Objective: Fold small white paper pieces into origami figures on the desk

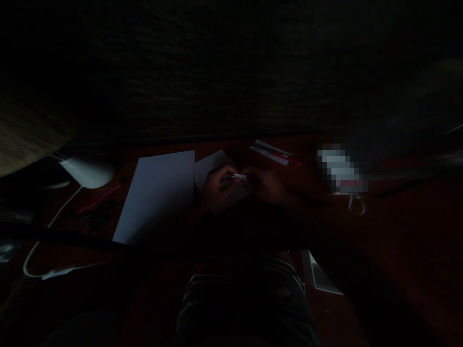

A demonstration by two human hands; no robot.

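Note:
The scene is very dark. Near the middle, my left hand and my right hand meet with fingers bent and closed. Between their fingertips is a small piece of white paper, seemingly folded; its exact shape is hard to make out. Under and behind my left hand lies a loose sheet of paper, partly covered by the hands. A larger white sheet rests just left of it, its lower part in shadow.
A ruler-like strip with a red item on it lies beyond my right hand. To the right is a blurred-out white object with a cord loop. A white lamp-like cone with a cable stands at left, near a pink stick.

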